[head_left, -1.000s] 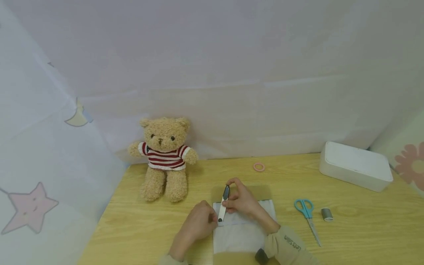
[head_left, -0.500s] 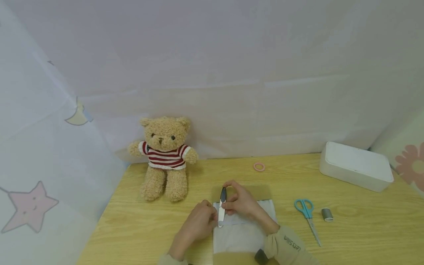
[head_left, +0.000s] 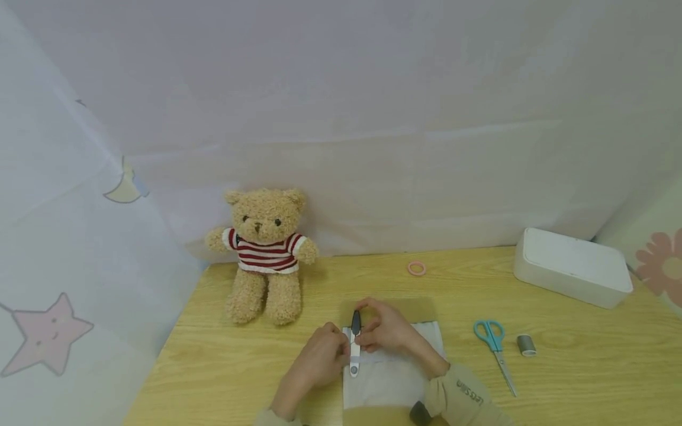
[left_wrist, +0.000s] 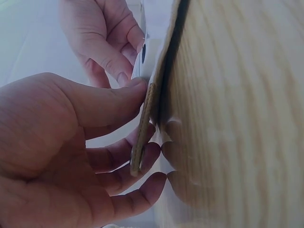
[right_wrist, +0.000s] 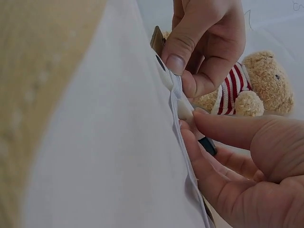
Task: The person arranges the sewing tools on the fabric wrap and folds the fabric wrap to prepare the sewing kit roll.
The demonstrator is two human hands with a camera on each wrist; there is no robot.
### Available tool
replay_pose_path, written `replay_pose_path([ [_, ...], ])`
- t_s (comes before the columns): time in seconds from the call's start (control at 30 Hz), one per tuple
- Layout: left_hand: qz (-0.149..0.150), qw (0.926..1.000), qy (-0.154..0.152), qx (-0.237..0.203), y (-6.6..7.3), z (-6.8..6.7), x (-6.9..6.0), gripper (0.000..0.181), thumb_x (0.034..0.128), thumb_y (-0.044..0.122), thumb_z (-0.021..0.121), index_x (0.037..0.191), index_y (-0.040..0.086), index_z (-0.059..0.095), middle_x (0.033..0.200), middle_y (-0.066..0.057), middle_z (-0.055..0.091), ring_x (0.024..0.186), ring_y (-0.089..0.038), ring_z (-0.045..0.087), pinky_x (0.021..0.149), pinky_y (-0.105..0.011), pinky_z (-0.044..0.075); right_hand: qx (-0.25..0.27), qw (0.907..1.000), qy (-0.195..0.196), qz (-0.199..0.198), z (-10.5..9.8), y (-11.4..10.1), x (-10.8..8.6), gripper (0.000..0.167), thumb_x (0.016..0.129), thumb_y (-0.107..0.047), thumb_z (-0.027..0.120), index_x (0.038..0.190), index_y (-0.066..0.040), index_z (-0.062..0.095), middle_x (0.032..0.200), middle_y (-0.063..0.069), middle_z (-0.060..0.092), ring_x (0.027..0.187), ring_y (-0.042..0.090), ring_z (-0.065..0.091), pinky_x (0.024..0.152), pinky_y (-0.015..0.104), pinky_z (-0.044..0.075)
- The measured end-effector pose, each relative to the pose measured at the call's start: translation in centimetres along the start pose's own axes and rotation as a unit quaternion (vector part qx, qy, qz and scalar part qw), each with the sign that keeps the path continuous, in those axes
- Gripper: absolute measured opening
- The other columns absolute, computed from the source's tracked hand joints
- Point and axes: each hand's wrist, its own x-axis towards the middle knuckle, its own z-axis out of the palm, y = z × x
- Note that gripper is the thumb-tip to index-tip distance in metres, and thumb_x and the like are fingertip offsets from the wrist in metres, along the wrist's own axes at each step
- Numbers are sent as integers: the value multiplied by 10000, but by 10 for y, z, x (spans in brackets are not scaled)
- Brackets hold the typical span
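A white cloth [head_left: 391, 381] with a fold across it lies over a thin brown board [left_wrist: 137, 154]. My left hand [head_left: 321, 355] pinches the left edge of cloth and board, thumb above and fingertips under it in the left wrist view. On that edge lies a slim white tool [head_left: 354, 352] with a dark end and a round grey spot at its near end; its exact kind cannot be told. My right hand [head_left: 391, 329] holds it between thumb and fingers, a forefinger at its dark end. In the right wrist view the dark end [right_wrist: 207, 146] shows below the right thumb.
Blue-handled scissors [head_left: 493, 346] and a grey thread spool [head_left: 526, 345] lie right of the cloth. A pink ring [head_left: 417, 268] lies behind. A teddy bear [head_left: 266, 254] sits back left; a white box [head_left: 572, 266] stands back right.
My right hand has drawn the slim tool nearer the person and slightly left, and it now points straighter down the cloth's edge. The left hand keeps its place.
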Motion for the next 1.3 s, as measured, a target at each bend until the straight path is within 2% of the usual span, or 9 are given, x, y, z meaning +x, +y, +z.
replay_pose_path([
  [0.3,-149,9996,150,210,4,3,0,208,797,30,679,667,162,585,873,4,511,806,-173,423,684,-279,358,-128,9999,-34,2,0,2,0,593,775,58,734,1296,-19,461,700,87,664,606,201,659,562,335,559],
  [0.47,-90,9964,396,744,6,3,0,254,753,21,698,612,177,554,822,17,508,778,-169,421,684,-291,341,-148,9999,-72,-18,0,3,0,589,781,50,732,1302,-18,464,715,90,672,608,199,661,562,328,558],
  [0.53,-107,9957,430,813,7,3,-1,262,750,31,707,608,186,550,818,25,512,773,-165,428,680,-286,349,-120,9999,-72,-13,1,3,0,589,780,51,732,1302,-19,467,722,93,675,610,199,663,563,327,558],
  [0.6,-147,9966,390,716,8,2,-1,250,756,44,720,626,187,563,816,34,512,760,-160,438,662,-274,367,-126,9999,-61,-18,1,3,0,589,777,55,732,1300,-19,472,724,94,676,612,201,665,562,329,558],
  [0.8,-337,9994,95,53,8,-2,-1,136,746,35,750,735,120,645,798,40,509,744,-133,462,654,-275,404,-262,9997,-5,-22,1,3,0,576,770,51,740,1283,-28,491,724,85,675,614,206,665,558,337,559],
  [0.97,-462,9980,-25,-420,7,-2,-2,104,742,-27,714,730,55,651,770,15,491,730,-125,440,652,-266,392,-250,9997,-8,-3,1,2,-1,577,767,42,748,1277,-31,491,725,87,672,613,205,658,565,338,559],
  [1.3,-202,9993,41,-301,3,2,0,216,762,-37,705,642,106,597,693,50,458,663,-70,401,604,-218,366,-242,9997,-42,-39,1,3,0,574,785,40,729,1302,-24,488,745,82,677,629,197,659,584,322,559],
])
